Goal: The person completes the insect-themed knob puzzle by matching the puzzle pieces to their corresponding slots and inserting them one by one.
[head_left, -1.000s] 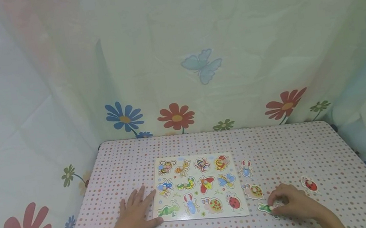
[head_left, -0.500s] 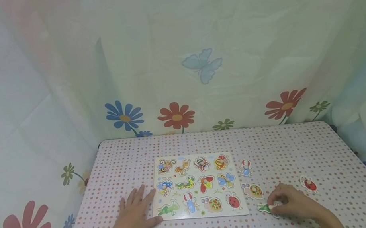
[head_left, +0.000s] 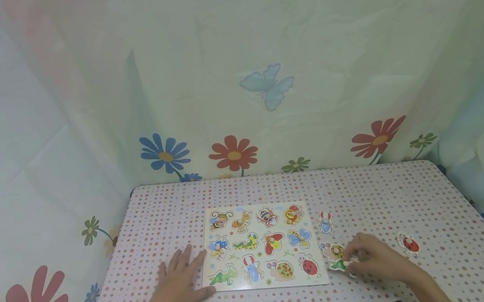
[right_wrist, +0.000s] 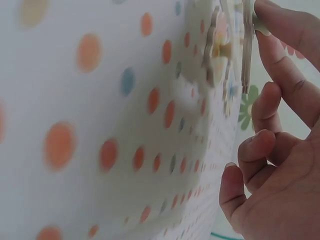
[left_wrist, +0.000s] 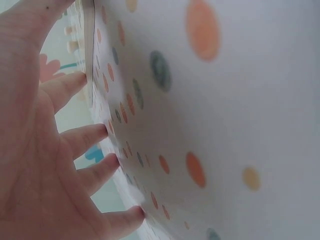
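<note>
My right hand (head_left: 375, 259) pinches a green grasshopper puzzle piece (head_left: 337, 265) by its knob between thumb and index finger. In the right wrist view that piece (right_wrist: 247, 55) stands raised off the cloth, with the other fingers loosely bent. It overlaps the snail piece (head_left: 336, 250) in the head view. Left of it lies the wooden insect puzzle board (head_left: 297, 282). Knobbed pieces fill its two upper rows; the bottom row shows pictures without knobs, a grasshopper at the left end. My left hand (head_left: 175, 287) rests spread on the table, index finger and thumb at the board's left edge.
A stag beetle piece (head_left: 325, 222) lies right of the board's upper half. Farther right is a ladybug piece (head_left: 410, 244). Polka-dot cloth covers the table (head_left: 374, 193), and flower-printed curtains (head_left: 311, 107) stand around its back and sides.
My right hand has lifted the grasshopper piece and moved it up and left, over the snail piece in the head view. My left hand and the board have stayed in place.
</note>
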Demonstrator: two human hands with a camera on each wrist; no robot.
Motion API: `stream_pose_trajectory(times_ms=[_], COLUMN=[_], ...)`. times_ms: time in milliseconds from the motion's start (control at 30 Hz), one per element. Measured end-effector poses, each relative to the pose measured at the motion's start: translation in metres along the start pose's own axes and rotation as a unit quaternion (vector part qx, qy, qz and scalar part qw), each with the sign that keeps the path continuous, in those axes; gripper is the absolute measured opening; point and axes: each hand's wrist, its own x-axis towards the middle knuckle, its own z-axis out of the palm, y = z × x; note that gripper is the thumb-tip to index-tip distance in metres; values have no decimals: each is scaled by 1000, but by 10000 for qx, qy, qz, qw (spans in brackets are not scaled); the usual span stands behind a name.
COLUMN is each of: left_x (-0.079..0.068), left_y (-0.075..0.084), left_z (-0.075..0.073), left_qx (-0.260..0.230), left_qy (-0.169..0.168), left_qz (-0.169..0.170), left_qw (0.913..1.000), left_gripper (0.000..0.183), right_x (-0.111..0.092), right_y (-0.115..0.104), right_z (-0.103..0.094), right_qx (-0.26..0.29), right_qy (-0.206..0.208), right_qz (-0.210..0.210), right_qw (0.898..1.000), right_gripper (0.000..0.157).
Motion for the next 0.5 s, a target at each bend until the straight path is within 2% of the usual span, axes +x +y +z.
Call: stream_pose_trajectory(times_ms=[133,367,500], left_x=[0,-1,-1], left_y=[1,3,3], left_z=[-1,-2,-2], left_qx=[0,-22,6], left_qy=[-8,-33,4], left_qz=[-21,-89,-56], left_qw=[10000,10000,10000], left_gripper=[96,95,96], right_x=[9,27,39], right_y=[-4,-19,-29], right_z=[3,10,14], right_qx=[119,133,180], right_qy=[21,15,-66], right_qz=[-378,-643,-979], right_qw=[9992,9978,9950], right_gripper=[15,14,12])
